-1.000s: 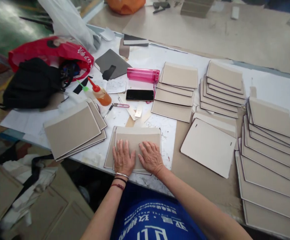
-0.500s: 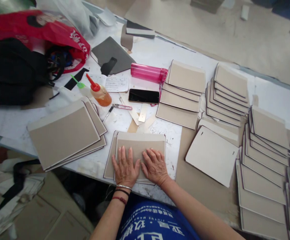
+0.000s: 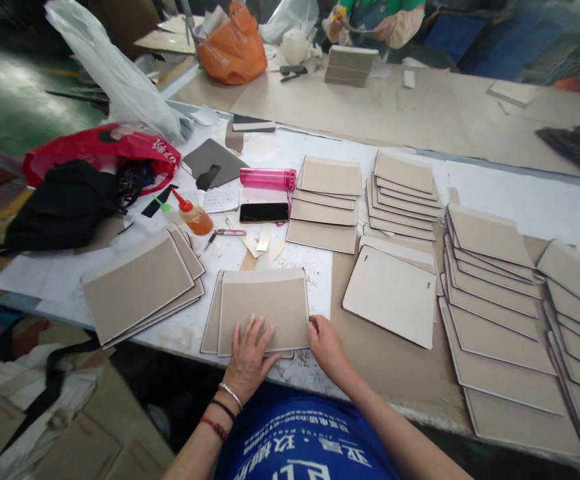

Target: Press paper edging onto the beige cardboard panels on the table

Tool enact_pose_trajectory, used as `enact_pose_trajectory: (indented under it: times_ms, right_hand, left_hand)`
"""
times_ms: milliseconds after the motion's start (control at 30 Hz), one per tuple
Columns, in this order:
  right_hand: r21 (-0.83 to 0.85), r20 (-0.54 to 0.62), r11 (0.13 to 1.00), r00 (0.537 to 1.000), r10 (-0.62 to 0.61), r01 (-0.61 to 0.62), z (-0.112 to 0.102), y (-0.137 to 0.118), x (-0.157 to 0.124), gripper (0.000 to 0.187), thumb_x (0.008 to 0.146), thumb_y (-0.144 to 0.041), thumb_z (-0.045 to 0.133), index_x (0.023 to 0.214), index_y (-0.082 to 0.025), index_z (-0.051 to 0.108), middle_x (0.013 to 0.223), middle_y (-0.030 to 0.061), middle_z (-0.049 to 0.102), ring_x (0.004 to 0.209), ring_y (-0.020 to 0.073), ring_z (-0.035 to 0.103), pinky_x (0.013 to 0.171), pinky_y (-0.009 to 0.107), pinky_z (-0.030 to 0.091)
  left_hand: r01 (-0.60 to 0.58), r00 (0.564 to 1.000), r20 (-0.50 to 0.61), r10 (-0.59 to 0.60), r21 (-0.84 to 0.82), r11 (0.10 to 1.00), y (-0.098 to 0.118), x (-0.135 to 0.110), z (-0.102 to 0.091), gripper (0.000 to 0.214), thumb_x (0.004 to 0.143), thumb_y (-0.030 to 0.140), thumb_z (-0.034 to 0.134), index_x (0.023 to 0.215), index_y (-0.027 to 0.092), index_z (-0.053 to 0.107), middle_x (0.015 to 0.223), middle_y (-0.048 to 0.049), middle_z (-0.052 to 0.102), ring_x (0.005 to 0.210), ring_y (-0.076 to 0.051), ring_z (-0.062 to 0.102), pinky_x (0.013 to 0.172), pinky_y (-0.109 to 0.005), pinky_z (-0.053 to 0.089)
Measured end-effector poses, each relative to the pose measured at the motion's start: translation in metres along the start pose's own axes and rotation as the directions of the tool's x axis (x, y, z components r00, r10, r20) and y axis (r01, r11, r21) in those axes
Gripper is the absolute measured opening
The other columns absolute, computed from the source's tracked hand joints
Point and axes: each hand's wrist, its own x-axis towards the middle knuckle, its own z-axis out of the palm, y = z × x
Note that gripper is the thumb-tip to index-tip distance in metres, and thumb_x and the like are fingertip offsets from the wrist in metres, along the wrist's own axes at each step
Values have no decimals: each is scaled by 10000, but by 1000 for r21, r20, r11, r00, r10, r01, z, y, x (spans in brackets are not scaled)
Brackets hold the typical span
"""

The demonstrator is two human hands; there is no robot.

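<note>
A flat beige panel [image 3: 265, 300] with dark edges and a pale strip along its top lies in front of me, over another panel that shows at its left side. My left hand [image 3: 250, 350] rests on the lower part of the upper panel, fingers spread. At that panel's right edge, my right hand [image 3: 326, 343] is closed, thumb and fingers pinching the rim. To the left lies a fanned pile of similar panels [image 3: 137, 283]. On the right is a lighter panel [image 3: 393, 293] with two small dark slots.
Overlapping panel stacks [image 3: 495, 293] cover the right side. Beyond my hands lie a phone [image 3: 264, 213], a pink bottle [image 3: 267, 178], a red-tipped glue bottle [image 3: 197, 219] and a cutter [image 3: 230, 233]. A black bag [image 3: 65, 207] sits left. Across the far table, a person's hands [image 3: 390, 30] work.
My right hand has gone from lying flat on the panel to pinching its right edge. My left hand has slid toward the near edge. The view has tilted up, showing the far table.
</note>
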Motion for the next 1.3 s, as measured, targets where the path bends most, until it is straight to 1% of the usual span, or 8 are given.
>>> enact_pose_trajectory:
  times_ms: [133,200,333,500,733,1000,1167,1300]
  right_hand:
    - [152,133,982,987,88,-108,-1,-8,3,159,766,-246,387,651,-184,477,708,43,562,742,178,513,702,300,429]
    - [247,214,957,972,101,-154,-4,-14,2,192,781,-288,363,658,-186,469,660,15,538,676,159,518,610,276,447]
    - [557,453,745,886,99,-368,-18,-26,-10,171,757,-344,429,795,-190,493,707,-8,544,658,136,539,585,279,486]
    - [726,543,548,835,-88,-415,-33,-31,-21,335,631,-298,602,948,-212,538,933,10,602,820,150,578,711,299,489]
    - [777,552,449,820,-148,-442,-34,-23,-21,459,607,-314,694,1030,-209,550,965,19,620,859,154,591,764,297,471]
    - [805,541,388,825,-166,-449,-37,-28,-18,375,644,-329,663,980,-194,565,922,17,627,817,134,589,714,260,483]
    - [771,469,497,883,-19,-399,-19,-30,-14,395,620,-446,655,875,-158,564,803,26,607,694,148,583,601,288,498]
    - [762,443,514,896,31,-394,2,-42,-11,333,619,-414,632,824,-167,542,725,1,577,615,144,564,572,314,497]
  left_hand:
    - [-33,999,-18,34,34,999,-4,-1,4,428,775,356,589,1151,164,516,1227,-165,520,1187,-318,429,965,-553,353]
    - [-54,998,-13,54,22,998,-8,1,2,447,778,376,580,1167,168,507,1220,-162,526,1177,-315,440,951,-541,376]
    - [-65,998,16,65,-51,997,-15,2,-3,482,800,417,536,1221,192,469,1235,-155,516,1196,-299,427,960,-524,382]
    - [-76,996,48,80,-78,994,-24,4,-5,444,821,402,509,1225,224,466,1232,-132,522,1183,-279,448,947,-497,416]
    - [-273,958,-71,276,54,960,-20,9,-10,345,850,277,486,1177,170,497,1143,-131,591,1134,-254,503,897,-405,488]
    - [-341,920,-156,361,142,929,-11,14,-20,385,821,183,525,1196,112,472,1098,-145,617,1118,-240,517,908,-362,474]
    - [-366,922,-75,379,141,920,-14,12,-20,510,827,268,506,1297,123,373,1217,-162,542,1188,-270,449,997,-432,384]
    - [-328,927,-133,350,161,931,-27,11,-17,578,827,67,340,1381,175,219,1236,-132,536,1250,-230,373,1069,-423,270]
